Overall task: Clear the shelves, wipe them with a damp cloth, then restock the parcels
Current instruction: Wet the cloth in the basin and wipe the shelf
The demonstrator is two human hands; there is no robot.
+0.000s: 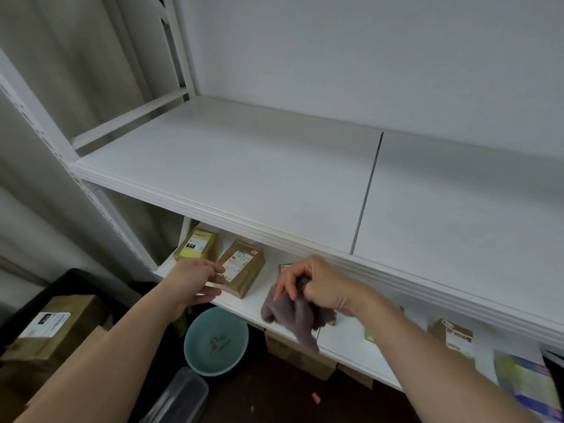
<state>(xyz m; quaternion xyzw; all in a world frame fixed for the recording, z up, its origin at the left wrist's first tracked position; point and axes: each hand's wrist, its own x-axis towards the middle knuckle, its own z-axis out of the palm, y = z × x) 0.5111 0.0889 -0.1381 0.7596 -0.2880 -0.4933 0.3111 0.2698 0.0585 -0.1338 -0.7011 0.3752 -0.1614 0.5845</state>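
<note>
A bare white upper shelf (274, 178) fills the middle of the view. My right hand (323, 285) is shut on a purple-grey cloth (293, 315) that hangs bunched in front of the lower shelf (250, 303). My left hand (195, 279) is open, fingers spread, just in front of a brown parcel (244, 270) on the lower shelf, apart from it. A second parcel with a yellow label (197, 244) stands at the shelf's left end. Further right sits another labelled parcel (454, 334), partly hidden by my right forearm.
A teal basin (213, 346) sits on the floor below the lower shelf. Cardboard boxes (58, 325) are stacked in a dark bin at lower left. A clear plastic container (180, 398) lies near the bottom edge. A colourful packet (525, 383) lies at right.
</note>
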